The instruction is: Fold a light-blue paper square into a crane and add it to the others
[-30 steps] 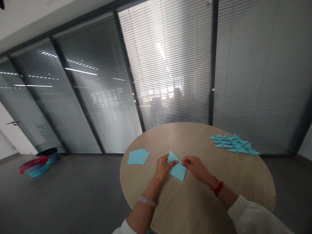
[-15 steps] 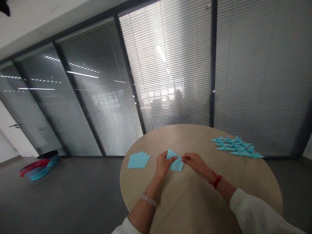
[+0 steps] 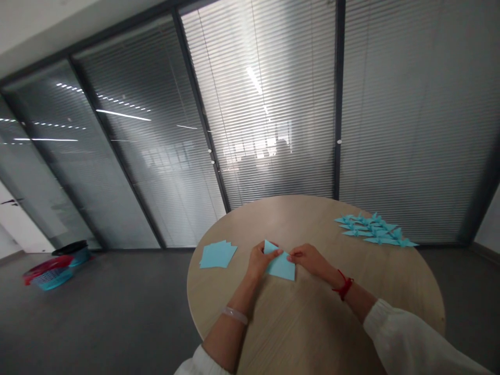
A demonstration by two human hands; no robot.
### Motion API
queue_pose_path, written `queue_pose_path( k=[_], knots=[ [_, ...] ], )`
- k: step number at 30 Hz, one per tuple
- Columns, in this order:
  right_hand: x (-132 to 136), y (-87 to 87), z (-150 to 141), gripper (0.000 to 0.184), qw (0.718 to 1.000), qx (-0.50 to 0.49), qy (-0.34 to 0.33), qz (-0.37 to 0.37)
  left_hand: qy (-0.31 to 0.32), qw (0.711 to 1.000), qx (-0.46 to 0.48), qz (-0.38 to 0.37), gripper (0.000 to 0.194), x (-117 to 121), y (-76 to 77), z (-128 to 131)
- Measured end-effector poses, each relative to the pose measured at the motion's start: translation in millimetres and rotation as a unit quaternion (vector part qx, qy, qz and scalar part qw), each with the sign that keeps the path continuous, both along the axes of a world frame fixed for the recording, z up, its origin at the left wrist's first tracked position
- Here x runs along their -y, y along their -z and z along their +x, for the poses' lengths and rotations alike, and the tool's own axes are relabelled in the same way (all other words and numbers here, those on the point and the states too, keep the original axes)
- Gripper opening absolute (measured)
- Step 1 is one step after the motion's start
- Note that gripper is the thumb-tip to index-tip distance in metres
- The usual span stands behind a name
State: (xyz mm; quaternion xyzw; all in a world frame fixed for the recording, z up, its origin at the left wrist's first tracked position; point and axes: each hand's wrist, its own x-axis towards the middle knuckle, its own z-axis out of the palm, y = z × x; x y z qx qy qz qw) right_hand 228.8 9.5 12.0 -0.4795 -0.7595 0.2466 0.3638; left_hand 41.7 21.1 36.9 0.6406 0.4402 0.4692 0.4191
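A light blue paper sheet [image 3: 282,266] lies partly folded on the round wooden table [image 3: 312,317]. My left hand [image 3: 261,260] pinches its upper left corner, fingers closed on the paper. My right hand [image 3: 308,258] pinches the paper's right edge, thumb and fingers pressed together. A clear bangle is on my left wrist and a red cord on my right wrist.
A small stack of blue paper squares [image 3: 217,254] lies at the table's left edge. Several folded blue paper cranes [image 3: 373,229] sit at the far right. Glass walls with blinds stand behind. Coloured baskets [image 3: 54,269] rest on the grey floor at left.
Both hands stay on the blue sheet, which has shifted slightly and now lies flatter on the table. The view has swung a little.
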Motion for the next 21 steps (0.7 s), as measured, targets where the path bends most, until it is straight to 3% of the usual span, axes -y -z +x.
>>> queue_pose_path(
  k=[10, 21],
  knots=[
    [8, 2.5, -8, 0.033, 0.995, -0.088, -0.018, -0.032, -0.018, 0.999, 0.04, -0.015, 0.035, 9, 0.2, 2],
    [8, -1.7, -1, 0.038, 0.998, -0.058, -0.008, -0.01, -0.02, 0.997, 0.081, 0.001, 0.038, 11, 3.4, 3]
  ],
)
